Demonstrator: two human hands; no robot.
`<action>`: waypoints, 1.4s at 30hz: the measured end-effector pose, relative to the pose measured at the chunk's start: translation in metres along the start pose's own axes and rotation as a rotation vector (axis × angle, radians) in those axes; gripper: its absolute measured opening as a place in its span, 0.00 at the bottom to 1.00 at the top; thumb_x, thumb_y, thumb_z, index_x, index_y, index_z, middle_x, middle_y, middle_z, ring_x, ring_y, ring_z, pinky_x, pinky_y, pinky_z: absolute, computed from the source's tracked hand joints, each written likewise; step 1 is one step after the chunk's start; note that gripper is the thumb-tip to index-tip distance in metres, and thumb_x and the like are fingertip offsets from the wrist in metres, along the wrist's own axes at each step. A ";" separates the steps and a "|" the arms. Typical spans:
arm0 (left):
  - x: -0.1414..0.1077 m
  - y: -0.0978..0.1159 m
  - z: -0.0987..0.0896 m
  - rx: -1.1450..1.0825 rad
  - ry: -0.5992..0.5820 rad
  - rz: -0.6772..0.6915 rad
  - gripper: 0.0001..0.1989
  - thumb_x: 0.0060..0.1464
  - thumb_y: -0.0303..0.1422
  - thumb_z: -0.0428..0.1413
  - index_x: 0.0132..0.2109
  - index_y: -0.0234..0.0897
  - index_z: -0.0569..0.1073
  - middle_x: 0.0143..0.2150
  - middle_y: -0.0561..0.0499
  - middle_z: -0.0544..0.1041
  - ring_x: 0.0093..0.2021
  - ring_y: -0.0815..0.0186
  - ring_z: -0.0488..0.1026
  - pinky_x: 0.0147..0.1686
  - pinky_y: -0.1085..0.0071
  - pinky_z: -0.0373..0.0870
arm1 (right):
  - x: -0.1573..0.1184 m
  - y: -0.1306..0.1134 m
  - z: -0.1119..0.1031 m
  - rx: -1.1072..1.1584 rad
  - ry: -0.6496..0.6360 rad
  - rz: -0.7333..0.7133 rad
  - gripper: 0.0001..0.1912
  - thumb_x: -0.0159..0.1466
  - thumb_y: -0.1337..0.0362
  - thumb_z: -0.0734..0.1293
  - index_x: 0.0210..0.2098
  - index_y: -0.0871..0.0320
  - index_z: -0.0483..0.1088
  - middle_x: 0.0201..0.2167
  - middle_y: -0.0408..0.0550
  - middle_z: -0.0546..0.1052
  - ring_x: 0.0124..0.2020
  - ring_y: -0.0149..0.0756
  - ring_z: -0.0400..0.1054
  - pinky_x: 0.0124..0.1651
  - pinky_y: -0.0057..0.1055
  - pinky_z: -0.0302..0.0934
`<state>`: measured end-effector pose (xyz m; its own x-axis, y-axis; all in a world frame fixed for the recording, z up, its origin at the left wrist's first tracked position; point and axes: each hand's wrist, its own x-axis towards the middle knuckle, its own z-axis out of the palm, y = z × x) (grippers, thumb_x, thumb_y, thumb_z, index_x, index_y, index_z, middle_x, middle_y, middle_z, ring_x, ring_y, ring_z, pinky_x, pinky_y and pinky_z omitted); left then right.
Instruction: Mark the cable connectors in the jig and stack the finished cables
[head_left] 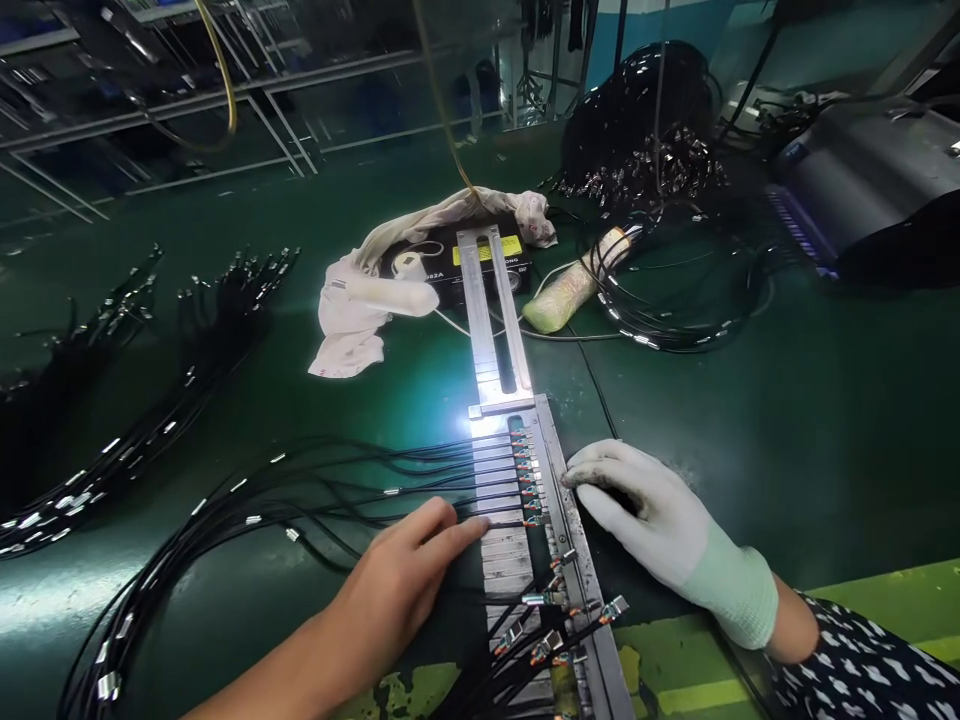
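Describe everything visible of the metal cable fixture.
The metal cable fixture looks silvery, scuffed: a grooved strip with a rail along its right side and a slotted bar beyond its far end. It lies lengthwise on the green table. Black cables cross its grooves, connectors near the rail; more cross its near end. The left hand touches the strip's left edge; the gloved right hand is at the rail.

On our right hand we are wearing a white knit glove, its fingers showing dark grey smudges near the tips. A pale mint cuff, finely ribbed, is hugging our wrist. Farther up, a black sleeve scattered with irregular white shapes is covering our right arm. Our left hand and forearm are going bare, fingers slender.
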<state>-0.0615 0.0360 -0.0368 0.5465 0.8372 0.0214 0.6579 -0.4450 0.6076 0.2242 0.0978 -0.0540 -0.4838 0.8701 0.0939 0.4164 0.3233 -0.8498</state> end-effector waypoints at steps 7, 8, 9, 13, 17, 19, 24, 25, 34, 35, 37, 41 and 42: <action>0.008 0.003 -0.008 -0.087 -0.046 0.010 0.20 0.64 0.20 0.42 0.59 0.38 0.66 0.42 0.46 0.69 0.39 0.66 0.68 0.37 0.73 0.66 | 0.000 0.002 0.001 0.003 0.003 0.031 0.07 0.67 0.69 0.61 0.39 0.53 0.70 0.41 0.44 0.72 0.44 0.37 0.67 0.47 0.37 0.63; 0.010 0.002 -0.008 -0.121 -0.057 -0.002 0.20 0.64 0.20 0.42 0.59 0.38 0.66 0.42 0.47 0.70 0.39 0.67 0.68 0.38 0.73 0.66 | 0.000 0.002 0.001 0.001 0.001 0.031 0.08 0.67 0.69 0.61 0.39 0.52 0.71 0.42 0.44 0.72 0.44 0.37 0.67 0.47 0.37 0.63; 0.011 0.001 -0.008 -0.143 -0.071 -0.015 0.19 0.64 0.20 0.43 0.58 0.38 0.67 0.42 0.47 0.70 0.39 0.67 0.68 0.38 0.74 0.65 | 0.000 0.001 0.001 -0.004 -0.002 0.032 0.08 0.67 0.69 0.61 0.40 0.52 0.71 0.42 0.44 0.72 0.44 0.37 0.67 0.47 0.37 0.63; 0.007 -0.001 0.000 0.016 0.034 0.066 0.19 0.65 0.21 0.43 0.56 0.38 0.69 0.44 0.46 0.68 0.42 0.65 0.66 0.40 0.71 0.62 | 0.001 0.001 0.000 -0.018 0.000 0.037 0.09 0.68 0.69 0.61 0.40 0.52 0.71 0.41 0.43 0.72 0.44 0.36 0.67 0.47 0.36 0.63; -0.008 0.005 0.015 0.438 0.156 0.073 0.21 0.66 0.22 0.40 0.61 0.36 0.67 0.44 0.46 0.67 0.41 0.61 0.61 0.41 0.66 0.56 | 0.002 0.002 0.001 -0.025 -0.001 0.032 0.09 0.67 0.69 0.61 0.40 0.51 0.71 0.41 0.42 0.72 0.44 0.35 0.67 0.46 0.36 0.63; -0.014 0.007 0.020 0.470 0.094 0.035 0.24 0.64 0.20 0.38 0.64 0.33 0.62 0.42 0.46 0.68 0.38 0.62 0.61 0.38 0.67 0.56 | 0.002 0.002 0.002 -0.030 0.005 0.017 0.09 0.68 0.69 0.61 0.41 0.52 0.71 0.41 0.43 0.72 0.44 0.36 0.67 0.46 0.36 0.63; -0.012 0.011 0.019 0.406 0.098 0.050 0.23 0.64 0.20 0.39 0.62 0.33 0.63 0.39 0.47 0.69 0.35 0.62 0.61 0.33 0.67 0.53 | -0.001 -0.001 0.002 -0.103 0.045 -0.122 0.10 0.68 0.69 0.60 0.44 0.54 0.71 0.49 0.48 0.69 0.52 0.40 0.64 0.53 0.39 0.61; -0.010 0.014 0.019 0.361 0.096 0.055 0.22 0.64 0.20 0.40 0.62 0.33 0.63 0.39 0.47 0.70 0.35 0.62 0.61 0.33 0.66 0.53 | -0.003 -0.002 0.001 -0.122 0.022 -0.185 0.11 0.68 0.69 0.60 0.46 0.54 0.71 0.51 0.50 0.68 0.54 0.41 0.62 0.54 0.41 0.60; 0.019 0.047 0.030 -0.063 -0.020 -0.074 0.07 0.66 0.28 0.47 0.44 0.38 0.69 0.41 0.49 0.69 0.41 0.62 0.63 0.40 0.65 0.59 | -0.028 -0.006 -0.002 -0.202 -0.157 -0.346 0.16 0.69 0.69 0.58 0.55 0.57 0.65 0.59 0.54 0.61 0.61 0.45 0.55 0.61 0.46 0.53; 0.018 0.046 0.029 -0.085 -0.008 -0.073 0.07 0.66 0.28 0.46 0.44 0.39 0.69 0.41 0.49 0.69 0.41 0.62 0.63 0.40 0.65 0.59 | -0.030 -0.007 -0.001 -0.202 -0.150 -0.342 0.16 0.69 0.69 0.57 0.55 0.57 0.65 0.59 0.54 0.61 0.61 0.45 0.54 0.62 0.46 0.53; 0.013 0.042 0.026 -0.101 0.039 -0.062 0.08 0.67 0.28 0.46 0.45 0.40 0.70 0.40 0.50 0.69 0.41 0.63 0.64 0.41 0.66 0.59 | -0.035 -0.011 0.000 -0.198 -0.146 -0.331 0.15 0.69 0.69 0.57 0.53 0.56 0.66 0.59 0.54 0.62 0.61 0.45 0.54 0.61 0.46 0.54; -0.011 0.025 0.017 -0.014 0.116 -0.049 0.08 0.66 0.26 0.47 0.47 0.39 0.70 0.40 0.50 0.69 0.41 0.64 0.64 0.40 0.67 0.60 | -0.049 -0.018 0.003 -0.184 -0.146 -0.303 0.10 0.67 0.68 0.59 0.45 0.56 0.69 0.57 0.53 0.64 0.58 0.46 0.56 0.59 0.46 0.57; -0.019 0.018 0.016 0.053 0.142 -0.042 0.08 0.66 0.26 0.47 0.47 0.38 0.70 0.41 0.49 0.69 0.41 0.64 0.65 0.41 0.67 0.60 | -0.053 -0.019 0.003 -0.187 -0.141 -0.303 0.08 0.66 0.67 0.60 0.43 0.56 0.69 0.56 0.53 0.65 0.58 0.47 0.57 0.58 0.46 0.58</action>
<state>-0.0519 0.0065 -0.0384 0.4421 0.8900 0.1112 0.7066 -0.4220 0.5680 0.2399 0.0442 -0.0446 -0.7024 0.6691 0.2430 0.3654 0.6319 -0.6835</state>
